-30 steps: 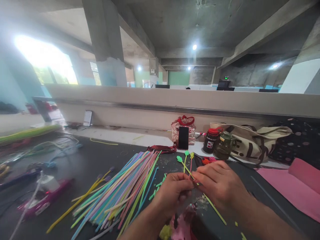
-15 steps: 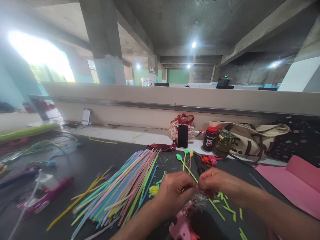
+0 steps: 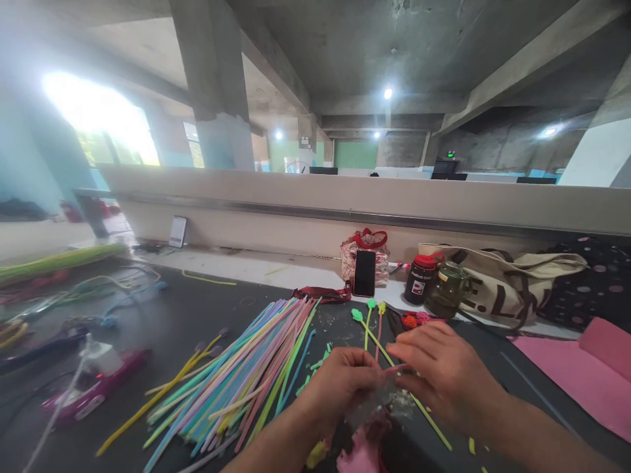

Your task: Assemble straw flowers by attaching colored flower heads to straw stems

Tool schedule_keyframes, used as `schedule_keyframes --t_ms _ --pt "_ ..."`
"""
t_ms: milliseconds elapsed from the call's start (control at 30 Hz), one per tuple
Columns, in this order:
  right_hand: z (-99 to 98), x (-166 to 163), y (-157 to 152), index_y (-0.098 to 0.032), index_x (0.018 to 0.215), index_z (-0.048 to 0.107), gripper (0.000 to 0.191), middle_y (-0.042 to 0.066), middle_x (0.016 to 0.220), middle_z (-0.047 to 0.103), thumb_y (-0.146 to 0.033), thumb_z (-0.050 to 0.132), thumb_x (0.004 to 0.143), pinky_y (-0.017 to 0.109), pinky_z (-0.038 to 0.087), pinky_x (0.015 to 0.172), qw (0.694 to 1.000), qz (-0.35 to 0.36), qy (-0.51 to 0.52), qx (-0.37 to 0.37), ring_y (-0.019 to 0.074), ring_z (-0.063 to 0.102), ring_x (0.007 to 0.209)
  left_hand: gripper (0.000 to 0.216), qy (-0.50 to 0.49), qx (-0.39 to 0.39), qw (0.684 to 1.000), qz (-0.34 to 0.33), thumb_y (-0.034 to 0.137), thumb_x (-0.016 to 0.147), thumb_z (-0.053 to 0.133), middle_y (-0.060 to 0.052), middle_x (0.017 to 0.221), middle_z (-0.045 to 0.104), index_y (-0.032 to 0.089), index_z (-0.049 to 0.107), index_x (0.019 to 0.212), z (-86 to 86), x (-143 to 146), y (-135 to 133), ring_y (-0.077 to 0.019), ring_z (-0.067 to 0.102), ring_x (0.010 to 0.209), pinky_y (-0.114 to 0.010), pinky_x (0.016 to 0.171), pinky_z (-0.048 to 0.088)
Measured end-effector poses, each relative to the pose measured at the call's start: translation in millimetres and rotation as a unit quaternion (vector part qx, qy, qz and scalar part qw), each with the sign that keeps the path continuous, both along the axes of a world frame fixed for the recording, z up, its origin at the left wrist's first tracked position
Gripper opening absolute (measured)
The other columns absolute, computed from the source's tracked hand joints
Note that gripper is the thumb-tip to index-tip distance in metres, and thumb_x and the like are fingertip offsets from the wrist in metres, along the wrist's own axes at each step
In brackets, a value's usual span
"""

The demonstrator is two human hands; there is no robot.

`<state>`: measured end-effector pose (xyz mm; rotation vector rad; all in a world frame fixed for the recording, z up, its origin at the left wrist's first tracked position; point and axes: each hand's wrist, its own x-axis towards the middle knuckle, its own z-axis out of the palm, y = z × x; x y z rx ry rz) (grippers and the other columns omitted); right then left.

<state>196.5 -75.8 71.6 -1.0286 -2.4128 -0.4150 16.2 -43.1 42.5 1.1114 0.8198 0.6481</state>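
Observation:
My left hand (image 3: 340, 384) and my right hand (image 3: 441, 371) meet over the dark table (image 3: 162, 322), fingers pinched together on a thin pink stick (image 3: 397, 370) between them. Under the right hand lies a yellow-green stick (image 3: 428, 420). Just beyond the hands lie finished sticks with small flower tips (image 3: 367, 314). A big fan of coloured sticks (image 3: 246, 371) lies left of my left hand. Below the hands there are pink scraps (image 3: 357, 453) and a clear wrapper.
A phone (image 3: 364, 272) leans on a red-handled bag by the back ledge, beside a red-capped jar (image 3: 419, 280), a glass jar (image 3: 446, 290) and a canvas bag (image 3: 517, 286). Pink foam sheets (image 3: 586, 374) lie right. A pink glue gun (image 3: 91, 387) and wires lie left.
The right hand has spread wider over the sticks and now pinches a pink stick with the left. The short green cuttings seen by it are mostly covered. The view shifted slightly.

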Motion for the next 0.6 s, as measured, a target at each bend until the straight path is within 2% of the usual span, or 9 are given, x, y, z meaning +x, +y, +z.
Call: schedule_keyframes --t_ms 133,200,267,333,400,467,500,567,600 --pt "-6.4 -3 -2 -0.02 0.07 0.058 0.022 0.001 0.067 0.056 -0.022 0.04 0.084 0.03 0.029 0.062 0.997 -0.011 -0.015 -0.072 0.0141 0.046 0.063 0.01 -0.014 0.009 0.999 -0.042 0.022 0.058 0.059 0.007 0.04 0.04 0.015 0.053 0.054 -0.2 1 -3 -0.0033 0.023 0.035 -0.019 0.038 0.012" --pt "-12.2 -4 -5 -0.018 0.063 0.054 0.025 -0.001 0.06 0.051 -0.025 0.041 0.082 0.026 0.028 0.056 0.975 -0.052 0.057 -0.208 0.0124 0.043 0.059 0.01 0.013 0.102 0.993 -0.057 0.024 0.06 0.06 0.005 0.046 0.045 0.015 0.058 0.057 1.0 0 -2 -0.0047 0.032 0.04 -0.018 0.042 0.02" --pt "-19.2 -4 -8 -0.018 0.059 0.05 0.025 -0.004 0.053 0.043 -0.026 0.042 0.08 0.022 0.025 0.048 0.912 -0.1 0.146 -0.37 0.0102 0.039 0.052 0.009 0.07 0.229 0.969 -0.061 0.023 0.064 0.059 0.003 0.051 0.05 0.016 0.063 0.061 4.4 -2 -2 -0.0074 0.041 0.048 -0.018 0.048 0.028" --pt "-25.8 -2 -10 -0.017 0.056 0.048 0.024 -0.005 0.05 0.037 -0.026 0.043 0.079 0.021 0.023 0.045 0.858 -0.145 0.215 -0.443 0.0092 0.036 0.05 0.01 0.123 0.341 0.932 -0.018 0.025 0.065 0.06 0.0 0.064 0.059 0.019 0.067 0.069 9.3 -7 -5 -0.0119 0.05 0.062 -0.02 0.057 0.034" --pt "-30.7 0 -13 -0.017 0.055 0.047 0.025 -0.005 0.05 0.037 -0.028 0.044 0.078 0.021 0.025 0.046 0.855 -0.182 0.255 -0.414 0.0096 0.037 0.051 0.02 0.131 0.402 0.903 0.081 0.027 0.064 0.062 -0.005 0.089 0.063 0.023 0.068 0.083 12.1 -11 -11 -0.0169 0.052 0.08 -0.023 0.069 0.037" --pt "-34.6 2 -16 -0.018 0.057 0.049 0.028 -0.003 0.054 0.042 -0.033 0.042 0.079 0.02 0.029 0.049 0.866 -0.212 0.287 -0.351 0.0108 0.041 0.054 0.023 0.1 0.378 0.906 0.163 0.029 0.068 0.059 -0.007 0.098 0.06 0.023 0.066 0.089 8.2 -12 -21 -0.0179 0.052 0.085 -0.023 0.069 0.038" --pt "-36.7 3 -18 -0.018 0.058 0.049 0.03 -0.003 0.056 0.043 -0.036 0.041 0.08 0.02 0.03 0.05 0.868 -0.221 0.302 -0.326 0.0113 0.043 0.055 0.019 0.084 0.318 0.93 0.163 0.032 0.071 0.055 -0.007 0.082 0.063 0.021 0.067 0.082 3.3 -11 -27 -0.0153 0.054 0.071 -0.023 0.063 0.039" --pt "-42.4 2 -22 -0.019 0.06 0.05 0.032 -0.002 0.058 0.047 -0.039 0.038 0.081 0.02 0.034 0.053 0.869 -0.22 0.335 -0.289 0.0123 0.046 0.057 0.026 0.036 0.149 0.986 0.061 0.039 0.068 0.056 -0.005 0.06 0.06 0.016 0.066 0.073 -10.3 -4 -34 -0.0109 0.048 0.049 -0.02 0.046 0.033" --pt "-46.0 1 -25 -0.019 0.061 0.052 0.032 -0.002 0.059 0.048 -0.04 0.038 0.08 0.019 0.035 0.054 0.869 -0.214 0.348 -0.281 0.0127 0.048 0.058 0.028 -0.002 0.081 0.996 0.031 0.04 0.064 0.061 -0.005 0.059 0.06 0.014 0.065 0.073 -17.2 1 -36 -0.009 0.047 0.047 -0.018 0.045 0.032"
